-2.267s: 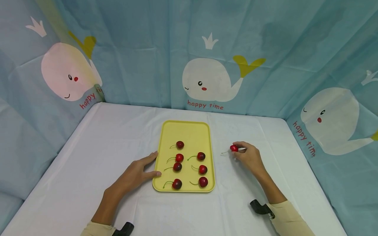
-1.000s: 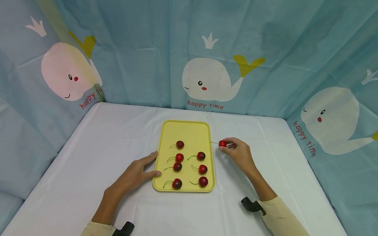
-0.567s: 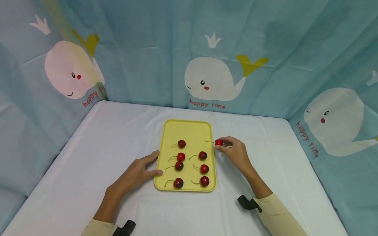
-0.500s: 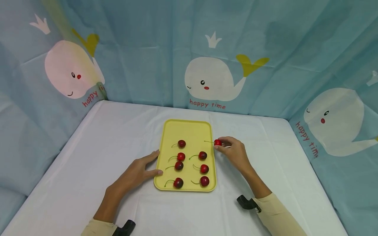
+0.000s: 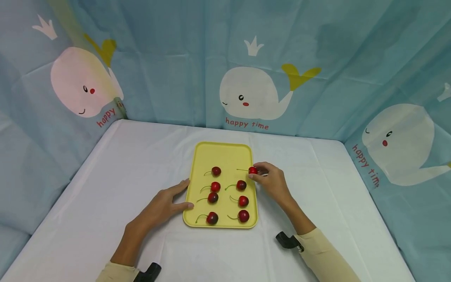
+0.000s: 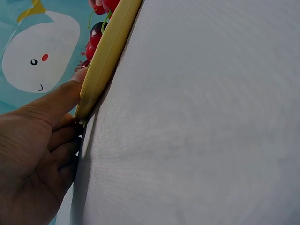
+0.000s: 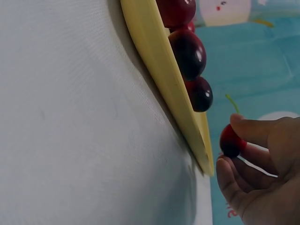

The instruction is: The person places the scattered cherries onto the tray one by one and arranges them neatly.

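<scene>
A yellow tray (image 5: 223, 156) lies on the white cloth with several dark red cherries in two columns, green stems pointing left. My right hand (image 5: 273, 181) pinches one red cherry (image 5: 252, 170) between thumb and fingers, over the tray's right rim. In the right wrist view that cherry (image 7: 231, 141) shows its stem pointing up, above the level of the tray rim. Nearest below it in the right column lies another cherry (image 5: 241, 185). My left hand (image 5: 160, 209) rests against the tray's left edge, fingers spread, its thumb (image 6: 80, 75) over the rim.
White cloth (image 5: 141, 164) covers the table around the tray. Behind and at both sides hangs a blue curtain (image 5: 169, 78) printed with whales. A black wrist-camera mount (image 5: 289, 240) sticks out from the right sleeve, and another mount (image 5: 149, 272) from the left.
My right hand has carried the cherry leftward from the cloth right of the tray to over its right rim. My left hand stays at the left edge. The head view has shifted slightly.
</scene>
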Demonstrator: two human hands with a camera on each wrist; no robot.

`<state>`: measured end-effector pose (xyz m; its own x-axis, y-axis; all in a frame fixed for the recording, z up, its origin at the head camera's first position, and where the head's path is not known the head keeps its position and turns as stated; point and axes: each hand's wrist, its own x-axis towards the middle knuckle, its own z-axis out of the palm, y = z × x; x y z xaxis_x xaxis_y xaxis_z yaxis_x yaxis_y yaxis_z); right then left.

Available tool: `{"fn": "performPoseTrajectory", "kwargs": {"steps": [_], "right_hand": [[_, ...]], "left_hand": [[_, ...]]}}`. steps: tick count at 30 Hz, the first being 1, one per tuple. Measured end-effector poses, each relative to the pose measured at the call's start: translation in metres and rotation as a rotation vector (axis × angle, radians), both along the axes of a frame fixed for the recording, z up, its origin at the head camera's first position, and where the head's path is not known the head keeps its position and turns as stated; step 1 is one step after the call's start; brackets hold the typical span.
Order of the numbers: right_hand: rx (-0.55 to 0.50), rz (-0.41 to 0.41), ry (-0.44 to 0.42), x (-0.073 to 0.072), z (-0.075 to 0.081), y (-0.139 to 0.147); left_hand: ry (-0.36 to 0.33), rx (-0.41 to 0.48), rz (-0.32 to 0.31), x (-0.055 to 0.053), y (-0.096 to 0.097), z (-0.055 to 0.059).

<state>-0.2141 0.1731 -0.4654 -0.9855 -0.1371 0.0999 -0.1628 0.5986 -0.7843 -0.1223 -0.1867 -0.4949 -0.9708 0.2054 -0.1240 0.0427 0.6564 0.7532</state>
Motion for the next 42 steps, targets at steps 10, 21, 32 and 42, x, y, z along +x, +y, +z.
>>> {"fn": "performPoseTrajectory", "kwargs": {"steps": [10, 21, 32, 42], "right_hand": [[0.047, 0.044, 0.014, -0.004, -0.004, -0.012], [0.067, 0.075, 0.024, -0.006, -0.008, -0.022], [0.152, 0.06, -0.007, -0.005, -0.007, -0.03], [0.176, 0.061, -0.04, -0.005, -0.007, -0.031]], "left_hand": [[-0.002, -0.003, 0.006, 0.001, 0.0, 0.002], [0.004, 0.0, 0.002, 0.001, -0.001, 0.001], [0.008, -0.003, -0.003, 0.0, 0.001, -0.001], [0.005, -0.006, -0.001, 0.001, 0.001, -0.001]]}}
